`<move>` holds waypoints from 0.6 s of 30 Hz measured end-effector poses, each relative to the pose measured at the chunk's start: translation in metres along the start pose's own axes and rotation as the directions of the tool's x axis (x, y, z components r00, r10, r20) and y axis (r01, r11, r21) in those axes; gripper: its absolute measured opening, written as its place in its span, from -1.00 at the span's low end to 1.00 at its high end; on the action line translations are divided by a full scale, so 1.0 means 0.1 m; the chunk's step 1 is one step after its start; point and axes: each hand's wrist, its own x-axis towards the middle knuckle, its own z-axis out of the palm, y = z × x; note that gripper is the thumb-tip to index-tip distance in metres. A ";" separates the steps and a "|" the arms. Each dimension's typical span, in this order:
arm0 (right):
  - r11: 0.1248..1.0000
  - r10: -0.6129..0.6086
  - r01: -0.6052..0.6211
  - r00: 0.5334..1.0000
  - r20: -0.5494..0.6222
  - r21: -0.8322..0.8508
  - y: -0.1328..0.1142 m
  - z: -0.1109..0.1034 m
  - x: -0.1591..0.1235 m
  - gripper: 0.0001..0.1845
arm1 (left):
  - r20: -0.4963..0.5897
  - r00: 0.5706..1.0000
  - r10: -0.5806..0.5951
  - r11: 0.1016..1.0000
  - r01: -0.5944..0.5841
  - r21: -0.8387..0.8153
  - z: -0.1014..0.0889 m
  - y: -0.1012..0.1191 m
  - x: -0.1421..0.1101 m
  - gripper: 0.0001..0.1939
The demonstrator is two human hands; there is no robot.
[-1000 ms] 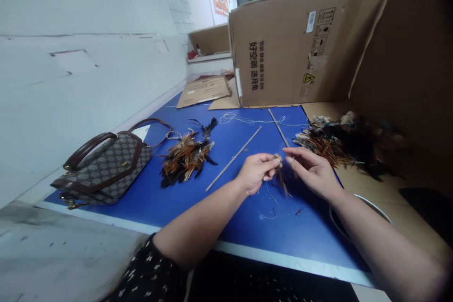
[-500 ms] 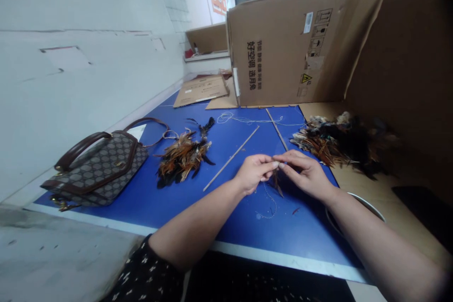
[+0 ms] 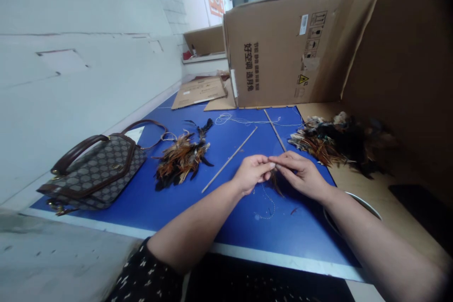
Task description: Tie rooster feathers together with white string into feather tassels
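Note:
Both hands meet over the blue table mat, fingertips together. My left hand pinches something at the top of a small brown feather. From the other side my right hand closes its thumb and fingers on the same spot. The feather hangs down below the fingertips, and its upper end is hidden by them. A thin beaded string curves on the mat beneath my left hand. A loose bit of feather lies to its right.
A patterned handbag stands at the left, beside a feather bunch. Two thin sticks, one nearer, and white thread lie farther back. More feathers, a bowl and a large cardboard box are at right and behind.
The fingers have shifted slightly at the pinch, and the small feather has turned a little. The whole view has moved slightly; the objects on the mat stay in place.

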 end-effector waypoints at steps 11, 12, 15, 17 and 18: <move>0.338 0.555 -0.744 0.652 -0.517 -0.576 0.60 -0.72 0.03 -0.52 | -0.034 0.998 0.059 0.998 -0.060 -0.036 -0.01 -0.03 0.04 -0.55; 0.303 0.593 -0.761 0.622 -0.512 -0.574 0.64 -0.76 0.03 -0.48 | -0.037 0.997 0.065 0.997 -0.067 -0.041 -0.01 -0.05 0.05 -0.55; 0.261 0.657 -0.774 0.580 -0.481 -0.577 0.74 -0.80 0.01 -0.42 | -0.033 0.997 0.068 0.996 -0.070 -0.058 0.00 -0.09 0.07 -0.57; 0.271 0.670 -0.772 0.580 -0.463 -0.575 0.77 -0.78 0.01 -0.46 | -0.019 0.998 0.057 0.996 -0.058 -0.070 0.00 -0.11 0.08 -0.57; 0.288 0.668 -0.767 0.590 -0.454 -0.574 0.78 -0.76 0.01 -0.49 | -0.009 0.999 0.048 0.996 -0.048 -0.077 0.00 -0.12 0.08 -0.58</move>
